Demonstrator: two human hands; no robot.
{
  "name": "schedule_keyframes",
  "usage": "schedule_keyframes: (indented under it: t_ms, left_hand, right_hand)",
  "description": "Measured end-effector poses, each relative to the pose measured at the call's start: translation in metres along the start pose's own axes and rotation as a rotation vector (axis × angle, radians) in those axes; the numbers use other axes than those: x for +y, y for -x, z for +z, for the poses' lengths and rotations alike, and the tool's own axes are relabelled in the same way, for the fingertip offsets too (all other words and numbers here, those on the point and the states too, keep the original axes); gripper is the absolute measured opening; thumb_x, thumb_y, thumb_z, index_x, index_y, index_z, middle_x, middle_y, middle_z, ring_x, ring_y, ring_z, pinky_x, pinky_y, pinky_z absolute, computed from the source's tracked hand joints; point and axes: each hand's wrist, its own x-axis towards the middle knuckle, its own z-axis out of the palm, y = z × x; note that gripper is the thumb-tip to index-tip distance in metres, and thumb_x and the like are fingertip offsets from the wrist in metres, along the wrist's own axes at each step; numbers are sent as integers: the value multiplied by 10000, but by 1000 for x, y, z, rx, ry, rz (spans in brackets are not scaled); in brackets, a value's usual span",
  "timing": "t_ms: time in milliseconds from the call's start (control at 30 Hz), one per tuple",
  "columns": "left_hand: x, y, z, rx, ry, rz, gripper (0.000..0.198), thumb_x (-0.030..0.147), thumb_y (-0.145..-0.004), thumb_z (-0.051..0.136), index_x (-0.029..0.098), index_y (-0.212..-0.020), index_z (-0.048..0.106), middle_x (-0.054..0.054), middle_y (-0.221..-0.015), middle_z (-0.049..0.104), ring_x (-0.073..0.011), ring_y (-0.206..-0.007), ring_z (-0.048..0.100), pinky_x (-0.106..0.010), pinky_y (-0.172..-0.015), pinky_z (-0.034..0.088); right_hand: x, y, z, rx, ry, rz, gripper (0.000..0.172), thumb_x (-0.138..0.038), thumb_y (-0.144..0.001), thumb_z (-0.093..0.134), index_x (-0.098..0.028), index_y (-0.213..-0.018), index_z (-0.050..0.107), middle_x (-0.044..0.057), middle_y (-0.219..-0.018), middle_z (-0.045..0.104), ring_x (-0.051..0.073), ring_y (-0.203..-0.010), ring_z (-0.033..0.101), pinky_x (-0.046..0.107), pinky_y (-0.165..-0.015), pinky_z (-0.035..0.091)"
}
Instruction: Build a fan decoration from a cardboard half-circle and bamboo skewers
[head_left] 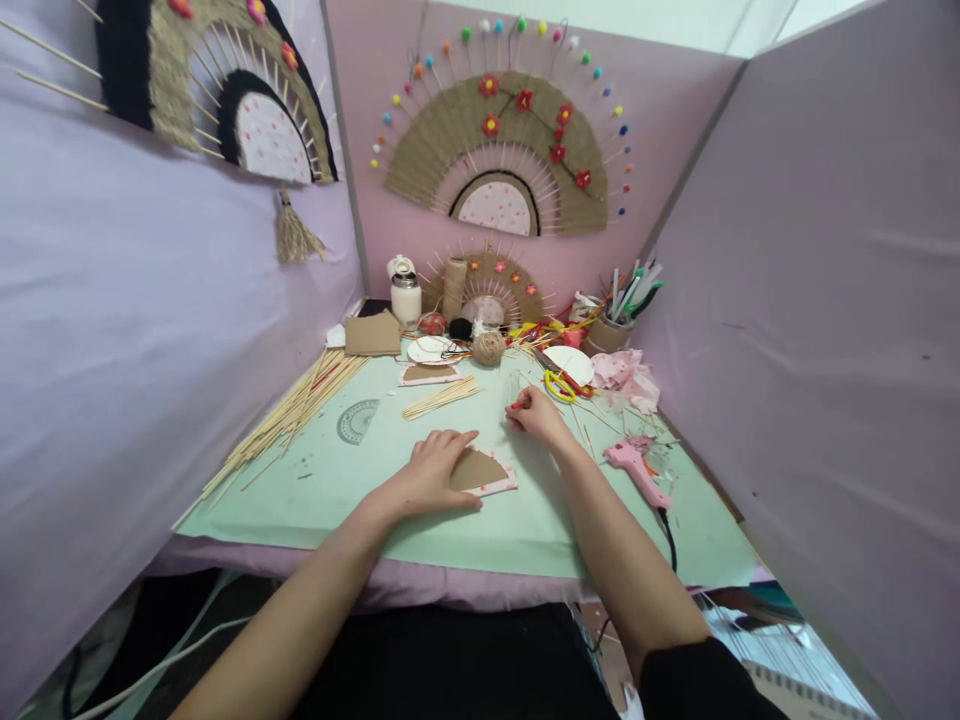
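My left hand lies with fingers spread over a half-round piece of cardboard. The piece has a brown face and a pink-dotted fabric rim; its left part is hidden under the hand. Farther forward and to the right, my right hand is closed in a pinch on a small red object, too small to identify. A clear, ruler-like strip shows beside those fingertips; I cannot tell whether they touch it. A bundle of thin sticks and a protractor lie left of the right hand.
A pink glue gun with a black cord is at the right. Scissors, a twine ball and a white bottle stand or lie farther back. Long sticks cover the left edge. Partition walls with decorated fans enclose the table.
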Motion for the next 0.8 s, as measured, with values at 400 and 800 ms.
schedule_keyframes:
  t_ms: [400, 800]
  left_hand:
    - [-11, -34, -33, -191, -167, 50, 951, 390, -675, 679, 216, -1516, 269, -151, -1410, 471, -347, -1301, 410, -479, -1059, 350]
    - [-16, -46, -31, -216, -138, 62, 974, 442, -651, 710, 233, -1507, 296, -143, -1422, 452, -342, -1312, 406, -467, -1065, 358]
  right_hand:
    - [-1, -23, 2, 183, 457, -51, 117, -229, -856, 600, -195, -932, 517, 46, -829, 655, 181, -770, 586, 250, -632, 328]
    - [-13, -57, -36, 4, 902, -4, 282, -379, -878, 596, -160, -1056, 606, 167, -1078, 691, 278, -985, 645, 306, -722, 426]
